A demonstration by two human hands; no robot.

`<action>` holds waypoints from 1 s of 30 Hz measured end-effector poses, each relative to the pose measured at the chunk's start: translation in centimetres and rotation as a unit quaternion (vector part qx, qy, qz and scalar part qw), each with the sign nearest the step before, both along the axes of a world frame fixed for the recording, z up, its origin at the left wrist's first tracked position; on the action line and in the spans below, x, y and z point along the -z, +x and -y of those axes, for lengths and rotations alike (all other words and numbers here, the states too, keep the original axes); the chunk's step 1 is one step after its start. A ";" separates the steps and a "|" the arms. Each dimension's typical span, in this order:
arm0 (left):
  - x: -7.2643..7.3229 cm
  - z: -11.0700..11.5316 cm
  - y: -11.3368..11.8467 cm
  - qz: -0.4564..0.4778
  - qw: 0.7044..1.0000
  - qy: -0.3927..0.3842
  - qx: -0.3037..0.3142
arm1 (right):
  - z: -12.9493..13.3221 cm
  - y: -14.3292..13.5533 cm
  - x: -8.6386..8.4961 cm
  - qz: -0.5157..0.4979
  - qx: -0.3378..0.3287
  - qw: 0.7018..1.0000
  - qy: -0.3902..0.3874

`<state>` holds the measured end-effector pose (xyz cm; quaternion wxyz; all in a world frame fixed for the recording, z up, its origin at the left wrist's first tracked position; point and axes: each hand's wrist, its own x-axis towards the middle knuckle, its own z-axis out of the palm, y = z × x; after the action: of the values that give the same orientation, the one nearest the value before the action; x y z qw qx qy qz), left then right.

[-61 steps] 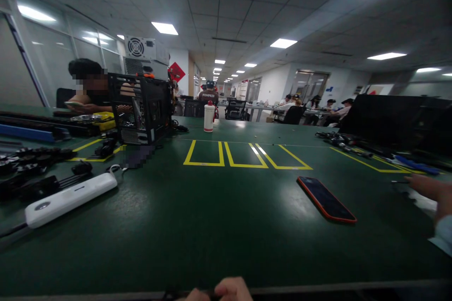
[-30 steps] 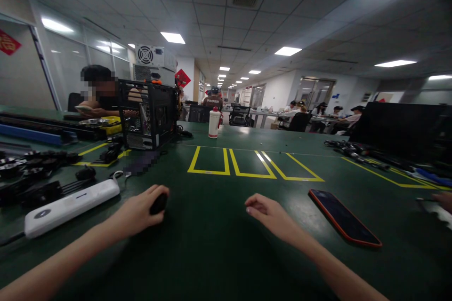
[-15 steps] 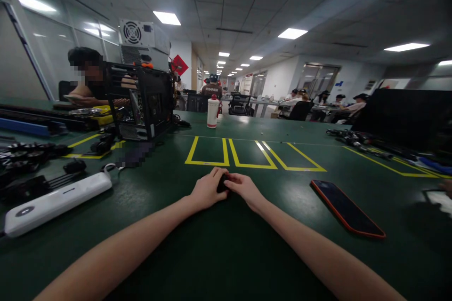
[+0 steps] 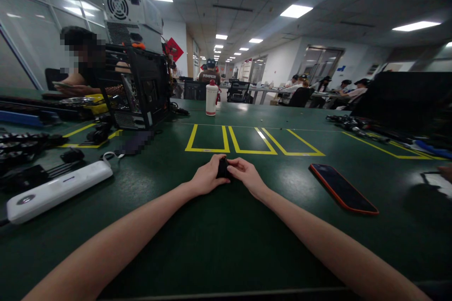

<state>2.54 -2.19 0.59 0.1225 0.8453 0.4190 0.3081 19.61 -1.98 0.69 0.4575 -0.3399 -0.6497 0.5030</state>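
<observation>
Likely two-handed manipulation: left hand [image 4: 207, 178] clamped on black object [image 4: 222, 168], 12 o'clock; right hand [image 4: 247, 177] fingers' grip unclear. Wants steady hold.

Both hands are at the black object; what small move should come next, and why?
Probably the right hand should close on the black object: the left hand holds it, and the right is close beside it, though contact is unclear.

Left hand [image 4: 208, 176] bare, right hand [image 4: 249, 178] likewise; wrists [image 4: 262, 193] narrow, uncovered; left forearm [image 4: 130, 230] slim, smooth in outline, broadening away from the hand; right forearm [image 4: 328, 240] of similar shape, bare along all its visible length; fingers [image 4: 215, 162] slender.
</observation>
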 end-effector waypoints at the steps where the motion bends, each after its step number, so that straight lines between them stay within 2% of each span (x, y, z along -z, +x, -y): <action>1: 0.0 0.0 0.0 0.000 1.000 0.004 0.000 | -0.1 0.0 0.1 -0.005 0.000 1.000 -0.002; 6: 0.3 -0.3 0.1 -0.003 0.999 0.035 0.018 | -0.4 -0.2 0.3 -0.017 -0.003 1.000 0.011; 12: -0.3 0.0 -0.1 -0.005 0.997 0.048 0.063 | 0.1 -0.1 0.2 -0.002 -0.006 0.999 0.038; 19: -0.3 0.1 -0.1 -0.014 0.997 0.057 0.042 | 0.2 -0.2 0.2 0.018 0.006 0.999 0.036; 24: -0.2 0.2 0.0 -0.014 0.997 0.062 0.037 | 0.2 -0.5 0.1 -0.006 0.023 1.000 0.021; 30: -0.2 0.3 -0.1 -0.012 0.998 0.050 0.034 | 0.3 -0.5 0.2 -0.026 0.000 1.000 -0.016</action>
<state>2.44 -2.50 0.83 0.0851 0.8678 0.3757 0.3138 19.13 -2.33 0.49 0.4684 -0.3339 -0.6298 0.5219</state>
